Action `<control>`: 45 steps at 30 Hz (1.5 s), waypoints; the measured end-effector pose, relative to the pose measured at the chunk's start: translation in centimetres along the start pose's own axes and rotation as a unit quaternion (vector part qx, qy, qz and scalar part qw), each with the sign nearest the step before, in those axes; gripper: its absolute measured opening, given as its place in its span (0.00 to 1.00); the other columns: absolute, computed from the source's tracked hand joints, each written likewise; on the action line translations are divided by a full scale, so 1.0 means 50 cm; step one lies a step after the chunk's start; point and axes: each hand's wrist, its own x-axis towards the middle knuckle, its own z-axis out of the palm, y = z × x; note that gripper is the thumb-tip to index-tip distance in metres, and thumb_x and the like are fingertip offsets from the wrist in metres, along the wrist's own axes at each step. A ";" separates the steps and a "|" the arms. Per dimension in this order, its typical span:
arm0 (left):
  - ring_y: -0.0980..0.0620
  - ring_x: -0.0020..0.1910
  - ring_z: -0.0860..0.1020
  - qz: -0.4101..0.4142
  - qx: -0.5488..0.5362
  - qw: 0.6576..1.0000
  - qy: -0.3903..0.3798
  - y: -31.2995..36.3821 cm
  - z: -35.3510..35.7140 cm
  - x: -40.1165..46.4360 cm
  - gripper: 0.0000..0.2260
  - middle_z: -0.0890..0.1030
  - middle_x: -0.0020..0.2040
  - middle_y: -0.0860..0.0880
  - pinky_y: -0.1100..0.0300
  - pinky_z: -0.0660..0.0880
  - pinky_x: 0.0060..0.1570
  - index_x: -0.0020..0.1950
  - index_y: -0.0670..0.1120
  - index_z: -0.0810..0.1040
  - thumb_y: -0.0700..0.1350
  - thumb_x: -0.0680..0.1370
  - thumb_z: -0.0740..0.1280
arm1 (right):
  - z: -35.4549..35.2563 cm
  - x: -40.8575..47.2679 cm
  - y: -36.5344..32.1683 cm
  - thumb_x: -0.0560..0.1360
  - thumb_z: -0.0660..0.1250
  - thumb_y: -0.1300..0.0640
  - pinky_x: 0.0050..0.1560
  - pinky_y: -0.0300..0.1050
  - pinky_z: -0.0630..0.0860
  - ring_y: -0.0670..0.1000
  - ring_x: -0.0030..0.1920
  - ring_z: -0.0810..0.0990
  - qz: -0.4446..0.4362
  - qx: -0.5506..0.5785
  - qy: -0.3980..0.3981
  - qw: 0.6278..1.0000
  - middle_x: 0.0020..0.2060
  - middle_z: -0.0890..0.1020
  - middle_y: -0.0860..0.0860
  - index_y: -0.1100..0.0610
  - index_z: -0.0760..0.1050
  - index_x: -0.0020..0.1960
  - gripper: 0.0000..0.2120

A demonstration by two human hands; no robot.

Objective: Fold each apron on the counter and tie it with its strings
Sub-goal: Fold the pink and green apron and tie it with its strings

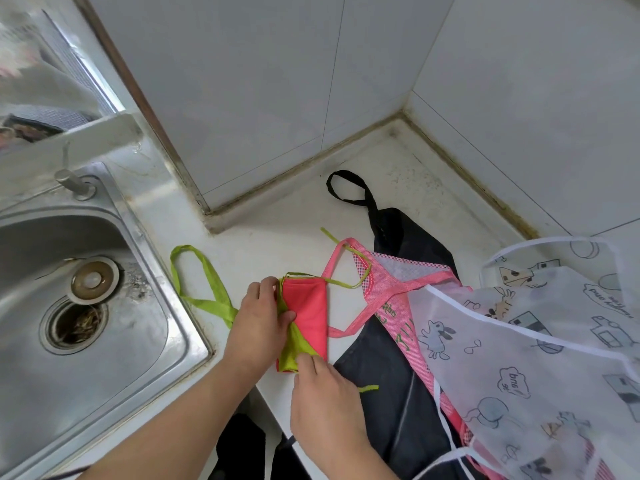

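Both forearms bare, no sleeves, rings or watch on hands; dark clothing below.

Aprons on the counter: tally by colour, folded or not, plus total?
Red with green trim, folded, both hands on it: 1, the red apron, left hand, right hand
Black, unfolded: 1, the black apron
Pink checked, unfolded: 1, the pink apron
White printed, unfolded: 1, the white apron
Total: 4

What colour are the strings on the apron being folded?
Lime green strings on the coral-red folded apron, clearest in the head view.
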 end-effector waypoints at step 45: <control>0.38 0.59 0.84 -0.223 -0.525 0.798 -0.192 0.214 -0.174 -0.135 0.16 0.86 0.59 0.39 0.37 0.77 0.65 0.63 0.40 0.84 0.48 0.79 0.72 | -0.290 0.064 0.054 0.73 0.71 0.54 0.59 0.67 0.80 0.61 0.51 0.85 0.136 0.527 -0.021 0.839 0.46 0.87 0.55 0.51 0.78 0.48 0.04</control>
